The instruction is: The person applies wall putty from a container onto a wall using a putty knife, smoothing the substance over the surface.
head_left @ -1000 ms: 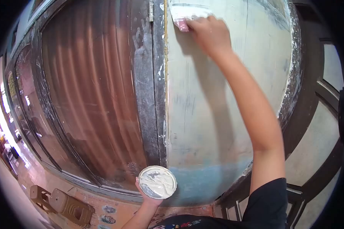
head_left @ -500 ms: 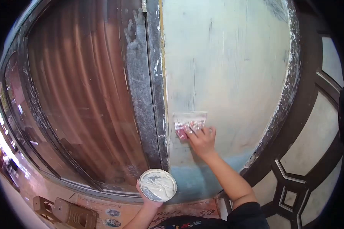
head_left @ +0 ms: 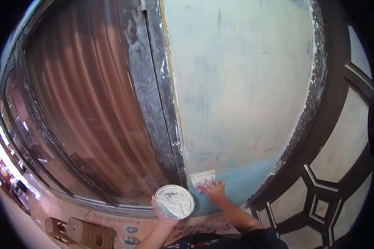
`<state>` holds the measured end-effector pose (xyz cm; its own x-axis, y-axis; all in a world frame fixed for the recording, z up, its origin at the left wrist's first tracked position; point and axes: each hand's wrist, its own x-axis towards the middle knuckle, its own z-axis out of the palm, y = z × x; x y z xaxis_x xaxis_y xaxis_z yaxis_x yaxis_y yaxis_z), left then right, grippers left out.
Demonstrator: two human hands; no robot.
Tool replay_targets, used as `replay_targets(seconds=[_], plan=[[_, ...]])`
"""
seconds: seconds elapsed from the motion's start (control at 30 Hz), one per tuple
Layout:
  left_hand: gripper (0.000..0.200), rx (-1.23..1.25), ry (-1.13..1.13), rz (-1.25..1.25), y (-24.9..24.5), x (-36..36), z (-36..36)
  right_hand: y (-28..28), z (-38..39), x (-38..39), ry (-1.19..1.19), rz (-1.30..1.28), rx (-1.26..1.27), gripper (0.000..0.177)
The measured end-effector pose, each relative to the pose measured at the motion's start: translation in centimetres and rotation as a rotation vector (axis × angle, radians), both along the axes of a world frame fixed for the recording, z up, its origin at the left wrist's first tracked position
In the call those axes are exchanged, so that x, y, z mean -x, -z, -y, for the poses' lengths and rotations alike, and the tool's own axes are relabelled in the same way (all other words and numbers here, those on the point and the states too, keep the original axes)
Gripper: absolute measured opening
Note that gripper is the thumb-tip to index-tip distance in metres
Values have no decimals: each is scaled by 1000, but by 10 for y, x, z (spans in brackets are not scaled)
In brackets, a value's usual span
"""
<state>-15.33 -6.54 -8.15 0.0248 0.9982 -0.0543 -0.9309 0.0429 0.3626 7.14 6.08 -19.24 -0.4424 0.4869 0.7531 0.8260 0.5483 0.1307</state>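
Observation:
My right hand (head_left: 215, 191) grips a putty scraper (head_left: 204, 179) with a wide pale blade and a reddish, putty-smeared lower part. Its blade lies against the low part of a door panel (head_left: 237, 103), near where whitish filler meets bare blue paint (head_left: 245, 178). At lower centre my left hand (head_left: 165, 218) holds up a round tub lid (head_left: 173, 202) carrying creamy white putty with grey streaks. The left fingers wrap its left rim; the rest of that hand is partly hidden beneath it.
Left of the panel stands a worn dark frame post (head_left: 147, 91) beside a window with a brown curtain (head_left: 87, 103). A brown plastic stool (head_left: 89, 232) sits at lower left. Dark door panelling (head_left: 320, 166) borders the right.
My right hand and the scraper have moved down the panel, from the pale filler to its lower blue edge. The lid in my left hand stays nearly in place; the view has shifted slightly.

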Motion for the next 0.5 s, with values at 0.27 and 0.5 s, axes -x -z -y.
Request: replay_targets(seconds=[0.27, 0.5], plan=[[83, 15, -29, 49, 9, -2, 1, -100, 9, -31, -191, -271, 238, 26], [83, -65, 1, 94, 8, -14, -7, -424, -7, -46, -401, -390, -550, 26]])
